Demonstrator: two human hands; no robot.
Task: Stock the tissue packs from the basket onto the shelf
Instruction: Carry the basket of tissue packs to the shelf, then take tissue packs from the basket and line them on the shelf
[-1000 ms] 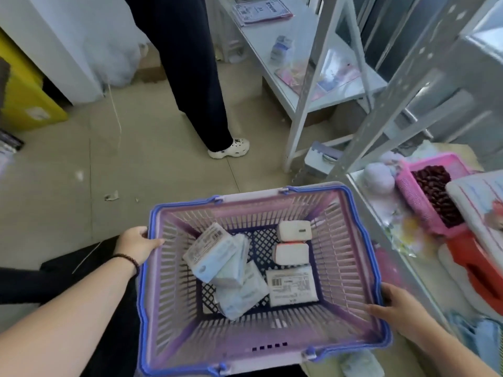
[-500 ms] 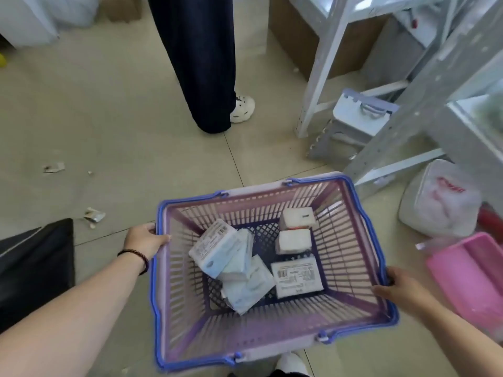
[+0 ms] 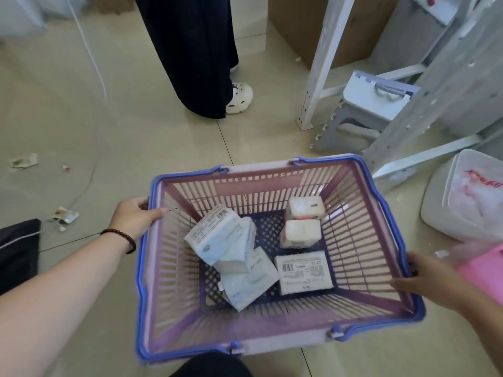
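A pink slatted basket with a blue rim and a blue mesh floor is held over the tiled floor. The left hand grips the left rim, thumb hooked over the top edge, and a dark bead bracelet sits on that wrist. The right hand holds the right rim with its fingers curled around the edge.

Inside lie the tissue packs. Nearest, a pale blue pack lies flat on the mesh. Touching it on the right is a white pack face down, showing a barcode and lines of print too small to read. A larger pack leans tilted against the left wall over the blue one, with a barcode and fine print on its top face, also unreadable. Toward the far wall are two small white-and-orange packs, one just behind the other.

At the right edge is a pink tray, and beyond it a clear lidded tub with red lettering I cannot make out. Farther off stand the white metal legs of a shelf, with a folded grey step stool between them. Another person's dark trouser leg and white clog stand at the far side, and scraps of paper lie on the floor to the left.
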